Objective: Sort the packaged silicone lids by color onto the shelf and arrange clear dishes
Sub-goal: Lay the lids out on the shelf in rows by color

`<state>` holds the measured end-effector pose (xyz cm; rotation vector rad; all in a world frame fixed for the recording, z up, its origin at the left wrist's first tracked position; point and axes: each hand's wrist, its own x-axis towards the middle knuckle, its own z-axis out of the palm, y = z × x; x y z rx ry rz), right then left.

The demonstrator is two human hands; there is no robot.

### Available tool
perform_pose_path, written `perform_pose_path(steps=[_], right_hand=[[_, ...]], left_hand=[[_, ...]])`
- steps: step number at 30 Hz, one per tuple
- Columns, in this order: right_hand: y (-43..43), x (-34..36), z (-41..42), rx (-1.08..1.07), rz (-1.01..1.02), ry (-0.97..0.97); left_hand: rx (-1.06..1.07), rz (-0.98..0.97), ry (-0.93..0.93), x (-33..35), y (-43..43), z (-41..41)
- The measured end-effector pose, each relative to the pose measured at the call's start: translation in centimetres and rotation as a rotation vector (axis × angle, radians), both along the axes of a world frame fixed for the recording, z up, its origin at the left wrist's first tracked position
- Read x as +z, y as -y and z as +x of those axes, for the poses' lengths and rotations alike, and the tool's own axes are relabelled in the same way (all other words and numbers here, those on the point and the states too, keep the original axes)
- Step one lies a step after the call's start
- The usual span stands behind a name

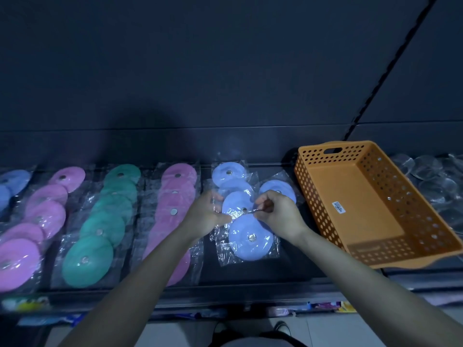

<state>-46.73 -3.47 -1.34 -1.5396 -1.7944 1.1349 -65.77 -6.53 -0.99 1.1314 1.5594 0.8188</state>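
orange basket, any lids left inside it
No, the orange basket holds no packets: its inside shows only a bare floor with a white label stuck on it.

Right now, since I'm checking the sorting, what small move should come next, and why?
Probably lay the bagged blue round silicone lid, pinched by left hand and right hand, onto the column of blue lids beneath it: colours match.

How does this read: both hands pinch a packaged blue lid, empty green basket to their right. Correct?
Not quite. The head view shows the basket is orange, not green. The rest holds: left hand and right hand pinch the packaged blue lid, and the empty basket sits to their right.
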Motion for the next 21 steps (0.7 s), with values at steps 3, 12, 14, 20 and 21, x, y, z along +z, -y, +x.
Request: perform_pose_path(steps=[3, 12, 14, 20, 21], right_hand=[[-0.2, 0.2, 0.9, -0.013, 0.095, 0.115], [-0.4, -1.2, 2.8, 0.26, 0.23, 0.786], [-0.1, -0.9, 2.7, 0.196, 0.242, 0.803], [-0.2, -1.9, 2.5, -0.028, -0.014, 0.685], [-0.2, -2.0, 2.3, -0.055, -0.045, 0.657]], left_hand=[[0.007, 0.008, -0.064, -0.1, -0.2, -0.3], [0.068, 0.033, -0.192, 0.3, -1.2, -1.0], [0.094, 0.02, -0.2, 0.4, -1.3, -0.9], [0.062, -0.039, -0.245, 0.1, -1.1, -1.2], [0.046, -0.051, -0.252, 0.0, -1.0, -1.3]])
